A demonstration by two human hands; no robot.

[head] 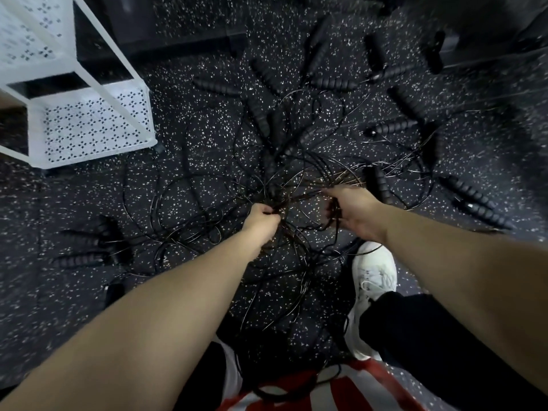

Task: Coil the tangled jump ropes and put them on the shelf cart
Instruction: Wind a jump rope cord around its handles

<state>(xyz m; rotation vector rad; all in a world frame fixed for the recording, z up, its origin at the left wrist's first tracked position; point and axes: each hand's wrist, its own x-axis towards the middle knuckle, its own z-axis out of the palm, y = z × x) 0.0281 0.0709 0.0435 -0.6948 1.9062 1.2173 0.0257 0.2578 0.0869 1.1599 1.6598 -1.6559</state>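
Head view is showing the person bending over a knot of thin black jump ropes [284,185] sprawling on the speckled rubber floor [192,69]. Their left hand [262,216] is pinching a bunch of cords in a closed fist, and their right hand [353,207] is curling its fingers around another bunch just beside it, seemingly pulling the two apart to loosen the snarl before any coiling. Ribbed foam handles [218,86] are lying scattered all around, many with cords crossing over them, so they are likely to be snagging each pull. One white sneaker [373,280] is standing on or right against loose strands. Off to the left, the white perforated shelf cart [89,126] is waiting, well apart from the pile, with no ropes visible on it.
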